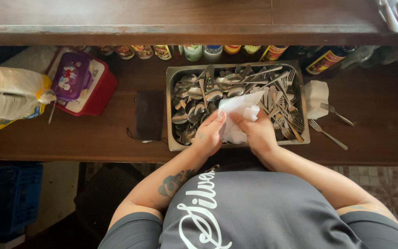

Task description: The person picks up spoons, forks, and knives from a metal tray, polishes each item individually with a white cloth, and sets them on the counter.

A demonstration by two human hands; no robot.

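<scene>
Head view, looking straight down: a rectangular steel tray (170,110) sits on a dark wooden surface (369,138), filled with loose cutlery, spoons (190,103) heaped in its left half and forks (286,115) piled in its right half. Over the middle of the tray both hands meet on a white paper napkin (240,113); the left hand (208,133) has its fingers curled and pinching the napkin's lower left edge, and the right hand (259,133) is closed around its right side, so the napkin is held crumpled between them just above the cutlery. Whether a piece of cutlery is wrapped inside cannot be told. Right of the tray lies a folded white napkin (316,97), with two loose forks (330,122) beside it on the wood. Left of the tray lies a dark flat pouch (149,115), then a red box (100,97) bearing a purple lidded container (72,76), and at the far left a white and yellow sack (5,97). Along the back, under a wooden shelf (162,18), stands a row of bottles (213,51) with coloured labels. Patterned floor tiles (383,180) show at the lower right, a blue crate (8,198) at the lower left.
</scene>
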